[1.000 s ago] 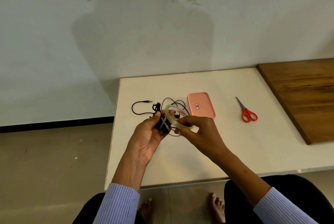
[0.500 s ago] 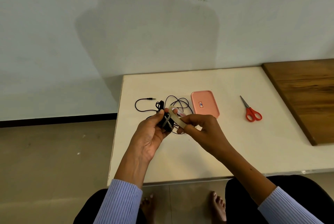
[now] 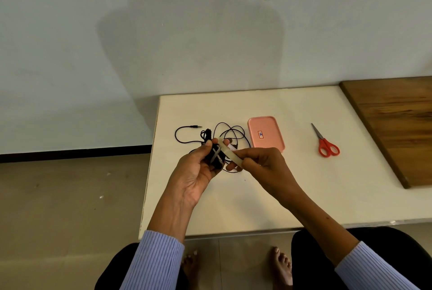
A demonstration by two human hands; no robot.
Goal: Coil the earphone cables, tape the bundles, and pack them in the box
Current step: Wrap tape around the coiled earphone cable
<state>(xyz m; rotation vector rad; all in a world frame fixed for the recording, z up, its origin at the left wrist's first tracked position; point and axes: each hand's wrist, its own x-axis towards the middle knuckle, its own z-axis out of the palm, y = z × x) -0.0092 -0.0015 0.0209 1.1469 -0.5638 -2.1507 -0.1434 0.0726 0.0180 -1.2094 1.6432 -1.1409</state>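
My left hand (image 3: 196, 172) grips a coiled black earphone bundle (image 3: 216, 156) with strips of clear tape crossed over it. My right hand (image 3: 261, 163) holds a clear tape roll (image 3: 230, 155) edge-on against the bundle's right side, and a strip of tape runs from the roll to the bundle's top. A second black earphone cable (image 3: 230, 132) lies loose on the white table (image 3: 257, 201) behind my hands, its plug pointing right at the far left. The pink box (image 3: 266, 134) lies shut just right of the loose cable.
Red-handled scissors (image 3: 326, 143) lie on the table right of the pink box. A brown wooden board (image 3: 397, 123) covers the table's right end. The wall runs close behind the table, and bare floor lies to the left.
The tape roll has turned from a visible ring to edge-on, pressed closer against the bundle. The bundle stays in my left hand. The view has shifted slightly.
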